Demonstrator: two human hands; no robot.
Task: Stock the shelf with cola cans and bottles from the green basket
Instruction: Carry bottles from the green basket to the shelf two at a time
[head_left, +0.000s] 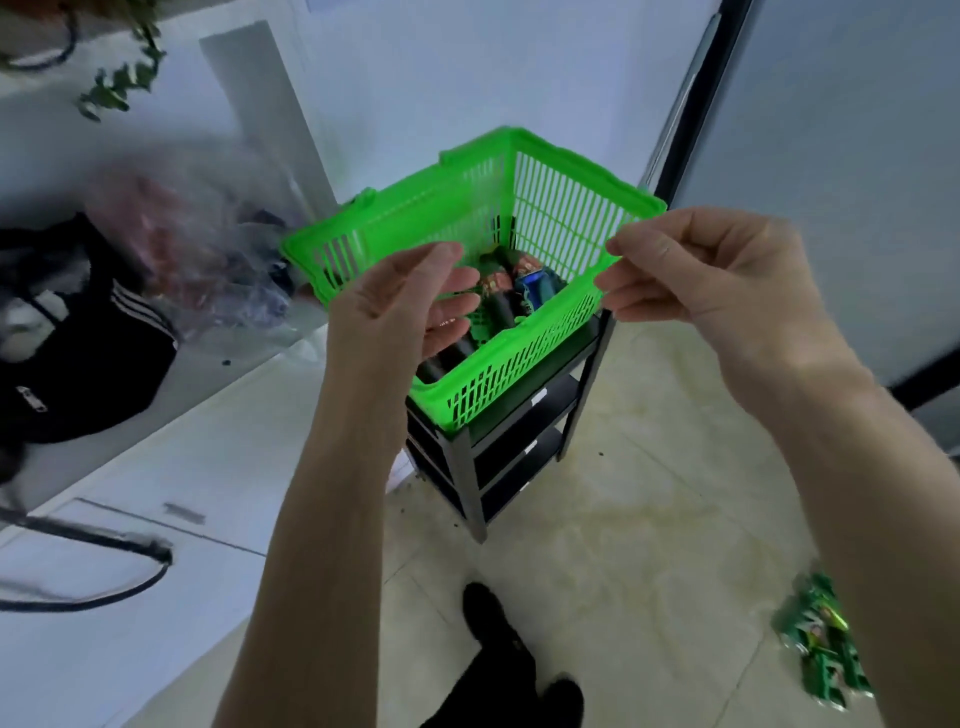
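Reaching forward at mid-frame, my left hand (410, 301) hangs with loosely curled fingers, holding nothing, over the near end of the slatted green plastic basket (566, 208). My right hand (696, 270) pinches its right rim. The basket sits atop a black metal shelf rack (519, 441); dark bottles (501, 306) and a blue can (537, 288) lie inside, labels unreadable. Open tiled floor (623, 519) lies lower right.

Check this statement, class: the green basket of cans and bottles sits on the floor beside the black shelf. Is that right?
Not quite. The head view shows the green basket sitting on top of the black shelf, not on the floor beside it. It does hold cans and bottles.
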